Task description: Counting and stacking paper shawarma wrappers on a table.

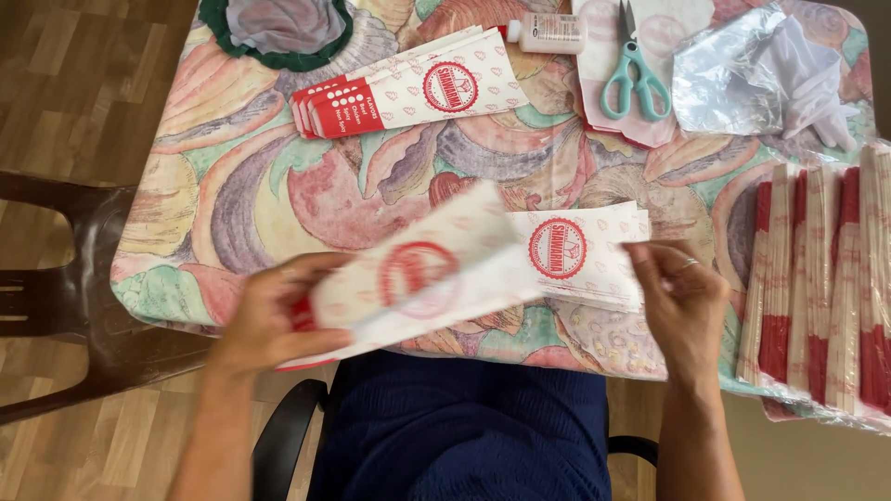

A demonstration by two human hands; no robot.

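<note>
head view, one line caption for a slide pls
Left hand lifts a red-and-white paper bag while right hand touches a stack of bags on a floral table.
</note>
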